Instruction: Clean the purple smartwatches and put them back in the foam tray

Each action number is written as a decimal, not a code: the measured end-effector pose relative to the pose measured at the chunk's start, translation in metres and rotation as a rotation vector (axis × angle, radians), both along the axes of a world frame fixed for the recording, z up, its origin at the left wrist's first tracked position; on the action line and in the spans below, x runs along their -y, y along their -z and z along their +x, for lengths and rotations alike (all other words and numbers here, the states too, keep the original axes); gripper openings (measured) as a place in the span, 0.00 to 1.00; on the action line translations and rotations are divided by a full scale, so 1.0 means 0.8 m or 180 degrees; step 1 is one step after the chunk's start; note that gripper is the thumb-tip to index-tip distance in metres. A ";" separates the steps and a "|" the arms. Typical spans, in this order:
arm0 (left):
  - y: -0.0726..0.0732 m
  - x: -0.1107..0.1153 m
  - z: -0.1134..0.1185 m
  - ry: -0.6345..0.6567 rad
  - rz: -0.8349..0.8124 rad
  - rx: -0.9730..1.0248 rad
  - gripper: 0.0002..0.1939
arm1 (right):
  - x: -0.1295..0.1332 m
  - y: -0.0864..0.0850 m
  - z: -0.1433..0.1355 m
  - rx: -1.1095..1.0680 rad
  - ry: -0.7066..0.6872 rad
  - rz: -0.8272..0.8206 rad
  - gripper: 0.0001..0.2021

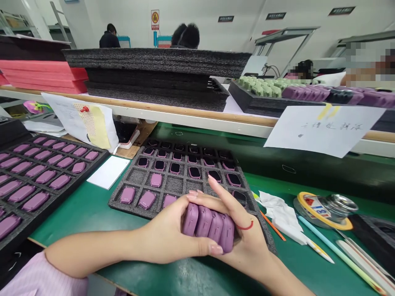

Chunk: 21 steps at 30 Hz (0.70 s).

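A row of several purple smartwatch cases point(210, 227) stands side by side between my two hands, above the near edge of a dark foam tray point(175, 185). My left hand point(166, 236) closes round them from the left, its thumb along their lower front. From the right, my right hand point(249, 236) presses against the row, its index finger stretched upward; a red string circles its finger. Part of the row is hidden by my fingers. In the tray lie watches with black screens point(194, 172) and a few purple cases point(147, 199) with their backs up.
To the left, a second tray point(86, 176) holds rows of purple cases. Crumpled tissue point(282, 216), a tape roll point(322, 209) and a pale blue stick point(336, 248) lie right. Overhead, a shelf point(185, 121) carries black foam sheets point(154, 78) and green and purple cases. People sit beyond.
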State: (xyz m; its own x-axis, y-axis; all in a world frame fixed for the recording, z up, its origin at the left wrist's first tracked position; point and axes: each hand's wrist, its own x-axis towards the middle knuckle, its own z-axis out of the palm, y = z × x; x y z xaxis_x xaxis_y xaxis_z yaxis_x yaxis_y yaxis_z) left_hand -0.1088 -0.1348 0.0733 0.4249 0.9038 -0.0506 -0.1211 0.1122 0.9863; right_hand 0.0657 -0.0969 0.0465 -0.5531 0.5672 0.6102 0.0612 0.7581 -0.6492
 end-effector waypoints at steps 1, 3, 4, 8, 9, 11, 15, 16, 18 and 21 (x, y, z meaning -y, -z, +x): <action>0.000 0.000 0.001 0.0024 0.0018 0.0027 0.24 | 0.000 0.000 0.000 -0.0015 -0.0005 -0.0012 0.48; 0.000 0.001 0.002 0.0016 0.0016 0.0084 0.24 | -0.002 0.001 0.001 -0.0038 0.0034 -0.0018 0.47; 0.001 0.001 0.003 -0.0008 -0.0020 0.0114 0.25 | -0.002 0.001 0.000 -0.0045 0.0048 -0.0020 0.47; 0.006 0.001 0.005 -0.0088 -0.0145 0.0149 0.29 | -0.003 0.003 -0.001 0.0041 0.0054 -0.0042 0.45; 0.007 0.001 0.005 -0.0154 -0.0156 0.0108 0.30 | -0.003 0.003 -0.002 0.0079 0.0060 -0.0018 0.44; 0.011 0.001 0.005 -0.0289 -0.0155 -0.0001 0.34 | -0.002 0.005 -0.003 0.0111 0.0070 0.0039 0.40; 0.015 0.001 0.005 -0.0406 0.0064 -0.0048 0.35 | -0.001 0.006 -0.003 -0.0015 0.0068 0.0076 0.33; 0.015 0.001 0.004 -0.0435 0.0147 -0.0059 0.36 | -0.001 0.005 -0.001 -0.0002 0.0076 0.0111 0.31; 0.015 0.000 0.003 -0.0494 0.0245 -0.0107 0.38 | -0.003 0.001 0.003 0.0123 0.0097 0.0221 0.28; 0.017 -0.001 0.000 -0.0586 0.0262 -0.0167 0.36 | -0.004 -0.008 0.009 0.0360 0.0211 0.0405 0.24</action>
